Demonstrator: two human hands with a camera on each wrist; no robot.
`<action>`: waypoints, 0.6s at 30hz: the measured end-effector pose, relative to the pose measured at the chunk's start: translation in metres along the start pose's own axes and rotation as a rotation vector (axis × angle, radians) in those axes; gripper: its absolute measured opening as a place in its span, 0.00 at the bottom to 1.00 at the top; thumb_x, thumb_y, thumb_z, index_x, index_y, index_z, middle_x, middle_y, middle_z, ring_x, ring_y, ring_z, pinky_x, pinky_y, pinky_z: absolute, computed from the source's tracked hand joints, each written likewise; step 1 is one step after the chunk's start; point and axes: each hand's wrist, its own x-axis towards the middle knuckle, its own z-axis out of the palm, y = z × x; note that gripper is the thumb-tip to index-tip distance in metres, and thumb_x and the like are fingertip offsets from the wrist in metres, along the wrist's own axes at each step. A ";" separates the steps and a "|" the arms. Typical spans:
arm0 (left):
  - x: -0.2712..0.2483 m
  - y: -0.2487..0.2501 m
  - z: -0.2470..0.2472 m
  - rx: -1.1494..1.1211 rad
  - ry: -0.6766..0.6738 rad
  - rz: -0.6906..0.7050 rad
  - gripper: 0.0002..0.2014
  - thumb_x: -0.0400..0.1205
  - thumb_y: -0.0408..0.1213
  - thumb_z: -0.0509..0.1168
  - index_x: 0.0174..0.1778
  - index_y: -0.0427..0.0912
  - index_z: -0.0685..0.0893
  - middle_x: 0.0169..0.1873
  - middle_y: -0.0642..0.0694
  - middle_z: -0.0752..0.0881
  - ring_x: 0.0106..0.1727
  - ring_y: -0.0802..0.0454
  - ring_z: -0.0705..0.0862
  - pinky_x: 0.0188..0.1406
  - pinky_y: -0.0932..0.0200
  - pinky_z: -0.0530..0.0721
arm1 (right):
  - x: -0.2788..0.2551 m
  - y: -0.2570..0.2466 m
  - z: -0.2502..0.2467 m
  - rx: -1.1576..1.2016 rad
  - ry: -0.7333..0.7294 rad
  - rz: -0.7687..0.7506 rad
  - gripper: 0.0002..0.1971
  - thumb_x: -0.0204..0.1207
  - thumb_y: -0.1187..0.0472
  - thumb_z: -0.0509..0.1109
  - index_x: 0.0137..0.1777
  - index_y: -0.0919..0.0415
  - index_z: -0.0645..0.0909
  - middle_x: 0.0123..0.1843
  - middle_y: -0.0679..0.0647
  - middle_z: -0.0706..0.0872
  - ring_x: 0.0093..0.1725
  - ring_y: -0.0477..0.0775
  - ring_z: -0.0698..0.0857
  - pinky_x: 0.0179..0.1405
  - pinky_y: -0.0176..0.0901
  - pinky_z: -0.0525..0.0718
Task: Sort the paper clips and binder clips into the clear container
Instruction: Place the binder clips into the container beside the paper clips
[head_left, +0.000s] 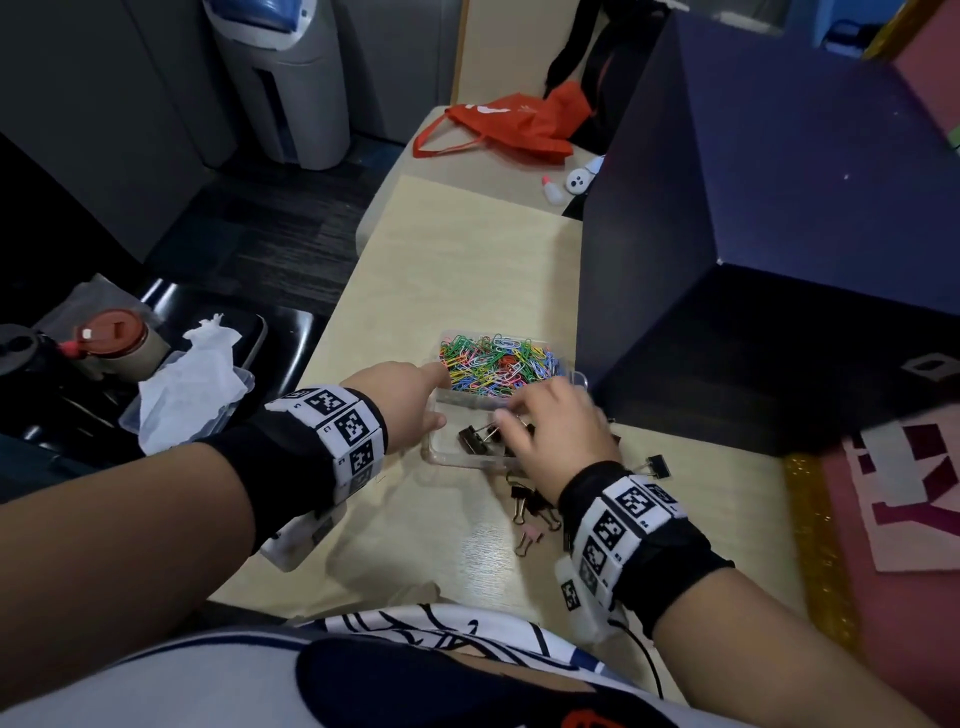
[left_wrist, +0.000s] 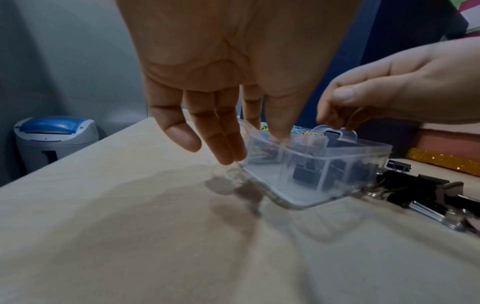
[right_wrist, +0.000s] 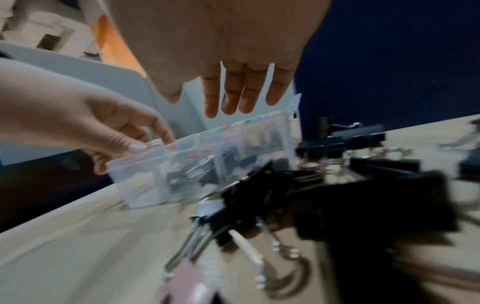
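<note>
The clear container (head_left: 441, 451) sits mid-table. Its far compartments hold coloured paper clips (head_left: 498, 364) and its near one holds dark binder clips (head_left: 474, 436). My left hand (head_left: 415, 395) pinches the container's left wall (left_wrist: 267, 174), thumb inside the rim and fingers outside; the container looks slightly tilted. My right hand (head_left: 550, 436) hovers over the near compartment. In the right wrist view its fingers (right_wrist: 233, 98) hang straight and hold nothing. Loose black binder clips (head_left: 530, 506) and a pink one (head_left: 529, 540) lie on the table in front of the container and under my right wrist.
A large dark blue box (head_left: 753, 234) stands right of the container. An orange bag (head_left: 498, 130) and a small white bottle (head_left: 576, 182) lie at the far end. Off the table's left edge are a tissue-filled box (head_left: 187, 395) and a lidded cup (head_left: 114, 343).
</note>
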 end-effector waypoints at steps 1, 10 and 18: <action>0.000 0.000 -0.001 0.001 0.003 -0.001 0.20 0.81 0.48 0.63 0.69 0.51 0.71 0.54 0.46 0.86 0.58 0.44 0.83 0.57 0.47 0.81 | -0.002 0.006 -0.003 0.013 0.046 0.041 0.17 0.81 0.43 0.58 0.59 0.51 0.80 0.59 0.52 0.79 0.62 0.57 0.75 0.61 0.52 0.73; -0.011 0.008 -0.008 0.119 0.122 -0.051 0.23 0.82 0.51 0.63 0.71 0.53 0.68 0.60 0.43 0.75 0.59 0.40 0.79 0.52 0.45 0.81 | -0.032 0.060 -0.004 -0.025 -0.008 0.364 0.16 0.84 0.53 0.54 0.69 0.49 0.72 0.71 0.53 0.72 0.68 0.59 0.70 0.65 0.53 0.72; -0.032 0.057 -0.009 0.165 0.189 0.141 0.16 0.80 0.47 0.60 0.64 0.48 0.75 0.61 0.43 0.74 0.61 0.42 0.76 0.54 0.47 0.80 | -0.055 0.074 0.006 -0.050 -0.217 0.354 0.27 0.82 0.46 0.56 0.81 0.43 0.56 0.80 0.49 0.64 0.76 0.59 0.66 0.73 0.54 0.68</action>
